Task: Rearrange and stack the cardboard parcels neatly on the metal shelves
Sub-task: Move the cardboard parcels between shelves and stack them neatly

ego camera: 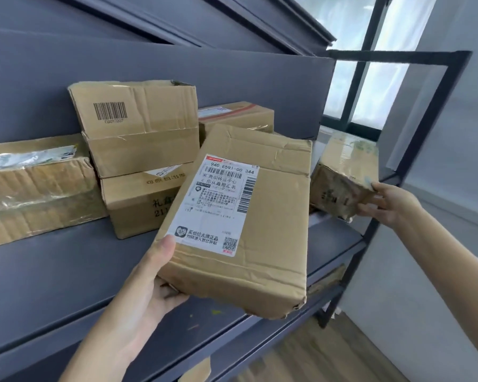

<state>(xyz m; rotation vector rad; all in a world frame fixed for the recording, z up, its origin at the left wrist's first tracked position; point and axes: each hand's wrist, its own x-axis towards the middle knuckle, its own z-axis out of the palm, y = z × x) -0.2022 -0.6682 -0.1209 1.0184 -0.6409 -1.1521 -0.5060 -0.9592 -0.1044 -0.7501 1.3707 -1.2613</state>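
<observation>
My left hand (152, 282) grips the near left corner of a flat cardboard parcel with a white shipping label (260, 216), thumb on top, holding it tilted above the dark metal shelf (66, 271). My right hand (384, 202) holds the near right corner of a crumpled taped parcel (342, 172) at the shelf's right end. Behind stand two stacked boxes: a barcoded box (138, 125) on top of a box printed with black characters (138, 205). A long taped parcel (33, 188) lies at the left. A red-striped parcel (238, 117) sits at the back.
The shelf's back panel (232, 78) rises behind the parcels. A black frame post (414, 150) closes the right end. A lower shelf holds another parcel (326, 279). Wooden floor (315, 359) and a window (370, 78) lie to the right.
</observation>
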